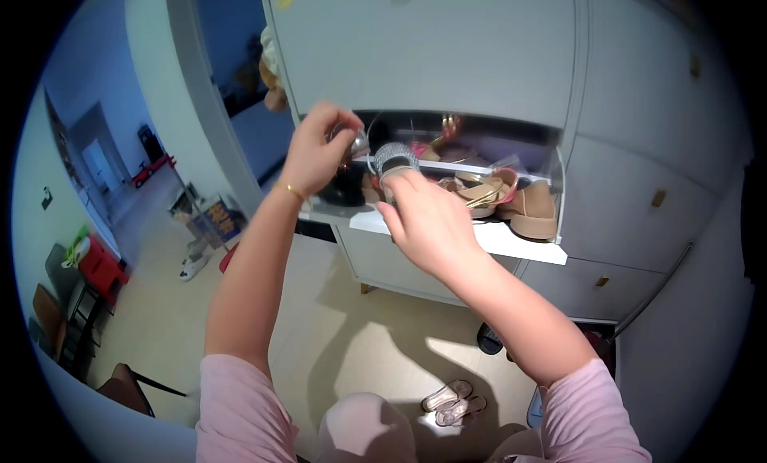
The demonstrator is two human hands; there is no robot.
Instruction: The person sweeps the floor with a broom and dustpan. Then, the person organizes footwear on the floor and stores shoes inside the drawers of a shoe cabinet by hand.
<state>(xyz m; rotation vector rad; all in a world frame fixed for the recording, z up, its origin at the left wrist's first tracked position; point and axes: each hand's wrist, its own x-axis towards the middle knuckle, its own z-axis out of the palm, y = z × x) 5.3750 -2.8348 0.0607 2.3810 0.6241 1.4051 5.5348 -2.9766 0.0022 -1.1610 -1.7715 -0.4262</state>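
My left hand, with a gold bracelet at the wrist, is raised at the left end of a tilted-out shoe drawer. Its thumb and fingers are curled together by a shiny silvery thing, too blurred to name. My right hand reaches over the drawer's front edge, its fingers closed on a glittery silver shoe. Below my left hand sits a black shoe. To the right of my right hand lie strappy sandals and a tan shoe. Parts of the drawer's contents are hidden.
The white cabinet has more closed fronts above, below and at the right. On the floor lie a pair of sandals and a dark shoe. Chairs and a red stool stand at the left.
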